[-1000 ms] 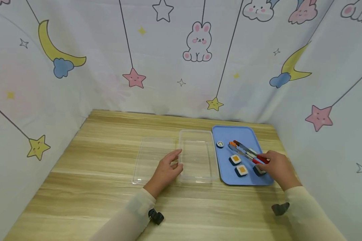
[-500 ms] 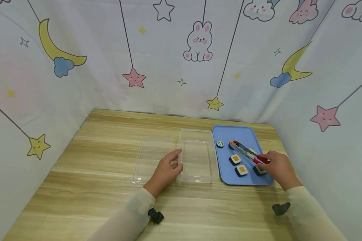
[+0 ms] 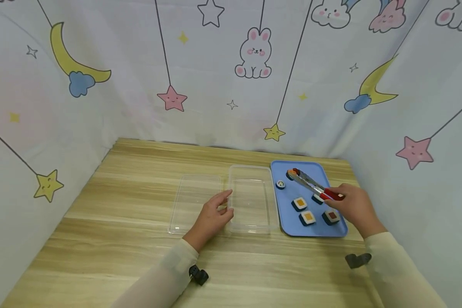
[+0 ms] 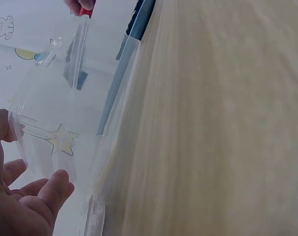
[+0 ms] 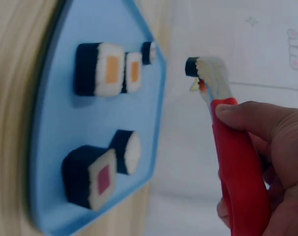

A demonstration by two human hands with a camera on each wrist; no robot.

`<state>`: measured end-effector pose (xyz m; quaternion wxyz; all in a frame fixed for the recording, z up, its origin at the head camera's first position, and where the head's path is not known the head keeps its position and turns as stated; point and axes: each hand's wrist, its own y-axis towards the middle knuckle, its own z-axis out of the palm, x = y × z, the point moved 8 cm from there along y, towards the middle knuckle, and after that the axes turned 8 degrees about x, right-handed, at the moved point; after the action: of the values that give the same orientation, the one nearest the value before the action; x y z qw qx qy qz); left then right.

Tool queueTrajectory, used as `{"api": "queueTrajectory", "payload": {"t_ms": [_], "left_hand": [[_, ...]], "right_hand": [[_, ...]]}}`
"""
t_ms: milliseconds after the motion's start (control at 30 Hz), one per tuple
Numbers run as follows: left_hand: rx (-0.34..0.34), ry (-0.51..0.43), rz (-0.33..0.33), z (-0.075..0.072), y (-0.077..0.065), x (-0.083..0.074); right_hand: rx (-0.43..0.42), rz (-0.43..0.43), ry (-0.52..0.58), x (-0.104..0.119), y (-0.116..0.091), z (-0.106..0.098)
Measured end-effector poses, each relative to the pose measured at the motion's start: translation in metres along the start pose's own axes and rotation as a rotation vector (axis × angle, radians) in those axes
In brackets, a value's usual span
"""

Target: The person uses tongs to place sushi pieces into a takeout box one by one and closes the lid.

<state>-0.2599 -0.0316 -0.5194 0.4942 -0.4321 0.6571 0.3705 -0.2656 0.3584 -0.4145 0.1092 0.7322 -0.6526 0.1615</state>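
My right hand (image 3: 356, 208) grips red-handled tongs (image 5: 240, 167) over the right side of the blue tray (image 3: 292, 231). Between the tong tips is a small sushi roll (image 5: 192, 67) with a dark wrap and orange topping, raised above the tray. Still lying on the tray are several sushi pieces, among them a square one with a dark red centre (image 3: 331, 216), two with yellow centres, one of them a square roll (image 3: 307, 218), and a small round roll (image 3: 280, 184). My left hand (image 3: 211, 218), fingers relaxed, touches the left wall of a clear plastic box (image 3: 250, 229).
A clear flat lid (image 3: 181, 205) lies left of the box, partly behind my left hand. The box stands close against the tray's left edge. Bare wooden table (image 3: 138, 192) extends to the left and front. A printed curtain (image 3: 211, 119) rises behind the table and along both sides.
The tongs have closed on the orange-topped sushi roll and lifted it up from the tray, slightly toward the back left. My right hand has risen a little; my left hand stays put.
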Motion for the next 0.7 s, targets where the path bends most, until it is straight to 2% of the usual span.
{"api": "queueTrajectory", "payload": {"t_ms": [267,700], "left_hand": [[0.004,0.003,0.005,-0.002,0.0,0.0],[0.012,-0.002,-0.005,-0.003,0.001,0.0]], "right_hand": [[-0.014,-0.083,0.028,0.041,0.012,-0.011],[0.108,-0.199,0.024,0.109,0.054,0.028]]}}
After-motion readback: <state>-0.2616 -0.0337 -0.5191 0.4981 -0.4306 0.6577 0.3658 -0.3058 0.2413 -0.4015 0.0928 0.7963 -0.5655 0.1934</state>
